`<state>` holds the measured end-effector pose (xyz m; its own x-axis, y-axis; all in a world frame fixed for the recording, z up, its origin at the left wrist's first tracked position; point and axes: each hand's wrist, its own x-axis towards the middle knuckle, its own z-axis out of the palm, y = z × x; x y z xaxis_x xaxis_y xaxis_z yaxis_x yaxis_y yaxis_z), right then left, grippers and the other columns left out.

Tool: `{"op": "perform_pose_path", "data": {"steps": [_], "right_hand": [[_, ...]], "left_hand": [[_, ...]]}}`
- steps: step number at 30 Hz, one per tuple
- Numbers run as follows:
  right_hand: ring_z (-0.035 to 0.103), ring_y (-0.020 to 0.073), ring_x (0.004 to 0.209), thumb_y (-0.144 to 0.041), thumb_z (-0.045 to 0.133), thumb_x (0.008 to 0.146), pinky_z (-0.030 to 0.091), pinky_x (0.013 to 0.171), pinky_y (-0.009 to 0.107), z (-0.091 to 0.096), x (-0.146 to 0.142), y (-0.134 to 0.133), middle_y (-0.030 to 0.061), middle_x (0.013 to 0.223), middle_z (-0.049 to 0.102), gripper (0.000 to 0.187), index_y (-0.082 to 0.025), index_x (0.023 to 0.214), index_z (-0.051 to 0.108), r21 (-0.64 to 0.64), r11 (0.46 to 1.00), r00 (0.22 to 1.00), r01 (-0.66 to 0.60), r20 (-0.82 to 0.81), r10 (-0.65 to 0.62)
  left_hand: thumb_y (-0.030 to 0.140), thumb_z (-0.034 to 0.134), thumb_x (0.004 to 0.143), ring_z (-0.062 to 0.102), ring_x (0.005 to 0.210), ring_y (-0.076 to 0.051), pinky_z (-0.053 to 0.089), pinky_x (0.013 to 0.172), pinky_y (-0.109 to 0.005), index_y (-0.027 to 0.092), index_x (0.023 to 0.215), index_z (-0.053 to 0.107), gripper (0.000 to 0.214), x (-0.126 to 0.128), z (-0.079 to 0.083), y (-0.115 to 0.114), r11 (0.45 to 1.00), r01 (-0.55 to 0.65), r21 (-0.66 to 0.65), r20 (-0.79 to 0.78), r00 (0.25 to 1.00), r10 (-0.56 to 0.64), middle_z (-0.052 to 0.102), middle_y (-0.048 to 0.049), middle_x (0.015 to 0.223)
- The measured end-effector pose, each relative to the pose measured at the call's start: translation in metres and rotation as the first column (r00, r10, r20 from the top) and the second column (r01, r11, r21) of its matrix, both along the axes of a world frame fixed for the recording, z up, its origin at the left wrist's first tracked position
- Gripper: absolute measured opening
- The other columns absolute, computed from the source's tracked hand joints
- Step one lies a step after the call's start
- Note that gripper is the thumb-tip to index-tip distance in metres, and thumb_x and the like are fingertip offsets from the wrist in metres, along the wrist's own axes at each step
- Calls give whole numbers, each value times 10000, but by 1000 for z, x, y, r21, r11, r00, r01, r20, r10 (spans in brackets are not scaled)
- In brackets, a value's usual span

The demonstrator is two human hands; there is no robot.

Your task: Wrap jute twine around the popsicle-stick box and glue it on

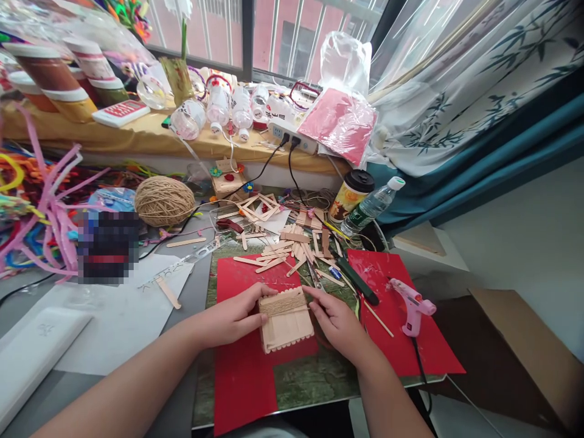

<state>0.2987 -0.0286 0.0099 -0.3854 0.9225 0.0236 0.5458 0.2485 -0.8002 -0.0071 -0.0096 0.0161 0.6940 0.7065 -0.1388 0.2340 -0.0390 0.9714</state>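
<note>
A small box of wooden craft sticks (287,331) with scalloped edges is held over red paper at the front of the table. Brown twine (285,303) is wound in rows around its upper part. My left hand (239,313) grips the box's left side, thumb on the front face. At the right edge, my right hand (335,319) closes its thumb and index finger by the upper corner; any strand between those fingertips is too small to make out. Just behind the box lie scissors (314,275), partly hidden, and a heap of loose craft sticks (296,246).
A pink glue gun (412,307) rests on red paper (438,353) at right, near a green-handled cutter (358,280). Behind stand a water bottle (371,207) and a lidded cup (351,194). A twine ball (164,201) and a white box (41,340) are at left.
</note>
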Motion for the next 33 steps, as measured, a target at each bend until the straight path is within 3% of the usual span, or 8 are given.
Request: {"op": "perform_pose_path", "data": {"steps": [2, 5, 7, 14, 18, 21, 25, 33], "right_hand": [[676, 269, 1205, -362, 452, 1100, 538, 1051, 436, 0, 3, 0, 108, 1280, 724, 434, -274, 1514, 551, 10, 999, 999, -40, 21, 40], [704, 235, 935, -367, 481, 1092, 586, 877, 377, -3, 3, -3, 65, 984, 732, 457, -271, 1537, 523, 20, 998, 998, -59, 36, 58], [683, 221, 860, -358, 493, 1088, 578, 817, 353, -5, 2, -4, 46, 911, 701, 457, -268, 1535, 522, 41, 998, 998, -53, 46, 51], [684, 232, 907, -345, 490, 1094, 566, 846, 359, -10, -1, -1, 47, 925, 711, 453, -266, 1541, 492, 78, 993, 993, -93, 82, 86], [698, 237, 899, -317, 492, 1088, 566, 857, 363, -9, -5, -2, 45, 901, 717, 427, -239, 1507, 524, 111, 993, 994, -43, 109, 31], [717, 253, 987, -299, 467, 1095, 573, 899, 385, -9, -7, -3, 76, 1007, 756, 458, -244, 1549, 483, 100, 994, 991, -47, 128, 34], [670, 268, 1251, -295, 438, 1107, 549, 1039, 424, -13, -5, -2, 119, 1385, 693, 503, -278, 1609, 415, 107, 989, 989, -98, 121, 85], [658, 267, 1288, -320, 430, 1111, 556, 1055, 428, -18, -3, -3, 115, 1431, 674, 491, -269, 1600, 437, 106, 990, 991, -88, 112, 76]], "left_hand": [[325, 520, 1041, 617, 1244, -267, 514, 1075, -404, 234, 1348, 507, 321, 0, 1, 0, 1000, -9, -12, -7, 1000, 9, 640, -95, 1356], [301, 517, 1021, 632, 1179, -263, 537, 1013, -381, 235, 1300, 517, 286, 1, 3, 0, 999, -21, -32, -5, 1000, 21, 668, -77, 1272], [269, 514, 996, 633, 1140, -260, 541, 982, -369, 235, 1270, 517, 276, 2, 3, 0, 999, -32, -35, -12, 999, 32, 672, -63, 1223], [122, 441, 847, 590, 952, -221, 513, 844, -329, 231, 1175, 525, 356, 14, 1, -4, 979, -204, -5, -83, 976, 203, 621, -13, 1051], [125, 445, 844, 577, 943, -221, 497, 835, -330, 227, 1154, 526, 336, 16, -1, -3, 978, -209, -19, -81, 975, 206, 606, -12, 1037], [124, 454, 862, 583, 959, -219, 494, 856, -330, 233, 1160, 523, 325, 13, 0, -2, 982, -185, -28, -72, 980, 183, 605, -8, 1044], [169, 531, 903, 615, 1078, -245, 512, 930, -345, 241, 1234, 480, 342, 8, 4, -2, 994, -62, -87, 2, 998, 62, 635, -28, 1155], [68, 489, 838, 600, 1165, -252, 497, 1020, -375, 232, 1234, 464, 429, 4, 8, 2, 997, -2, -83, 15, 1000, 3, 625, -45, 1228]]}}
